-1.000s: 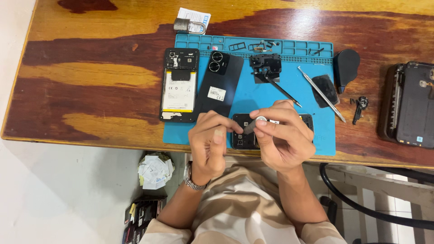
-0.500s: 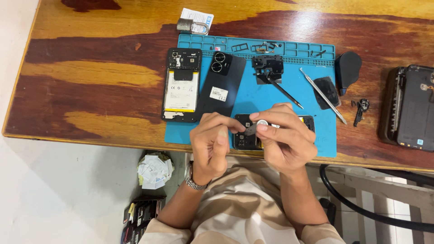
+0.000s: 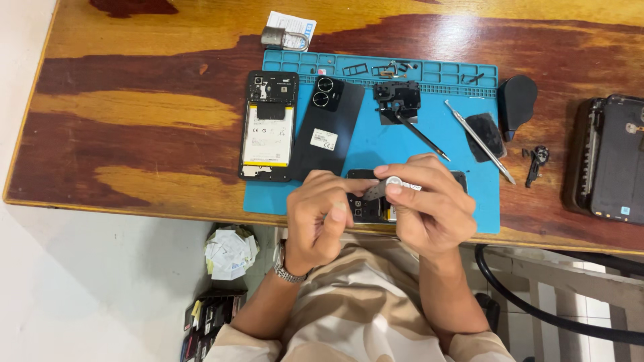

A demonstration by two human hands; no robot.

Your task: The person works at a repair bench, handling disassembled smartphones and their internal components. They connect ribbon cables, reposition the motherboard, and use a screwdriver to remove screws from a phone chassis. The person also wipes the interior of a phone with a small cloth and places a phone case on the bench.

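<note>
Wood surface (image 3: pixel 134 127) is carrying a blue mat (image 3: pixel 443 194) beyond both hands, its upper tray slots (image 3: pixel 376 68) holding small dark parts. Left hand (image 3: pixel 320 218) and right hand (image 3: pixel 429 208) are each pinching closed on a small grey metal piece (image 3: pixel 384 188) above a dark phone frame (image 3: pixel 365 208), which is lying just under the grip.

Blue mat (image 3: pixel 429 144), red-brown streaked table (image 3: pixel 134 87)

I see through one head-worn camera looking almost straight down from above the seated person, close enough that the wooden table (image 3: pixel 134 114) and blue mat (image 3: pixel 429 144) fill the upper frame, lap and floor below
</note>
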